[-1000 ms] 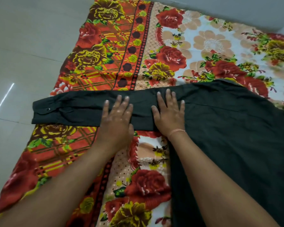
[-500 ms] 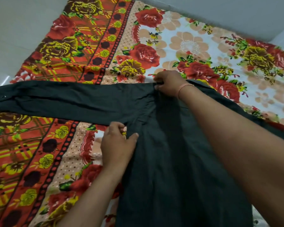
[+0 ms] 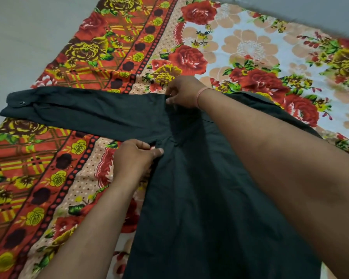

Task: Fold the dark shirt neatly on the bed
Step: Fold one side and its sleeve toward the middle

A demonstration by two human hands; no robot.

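Shirt [image 3: 199,198] spread flat on flowered bed [image 3: 250,51], sleeve [image 3: 79,111] stretched leftward. Left hand [image 3: 135,158] fingers pinching underarm fabric; right hand [image 3: 182,93] fingers pinching shoulder seam. No readable writing.

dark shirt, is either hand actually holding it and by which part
Both hands pinch the dark shirt: the left hand at the underarm where the sleeve joins the body, the right hand at the shoulder edge above it.

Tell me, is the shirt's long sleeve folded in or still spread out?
Spread out: the sleeve lies straight across the bedsheet.
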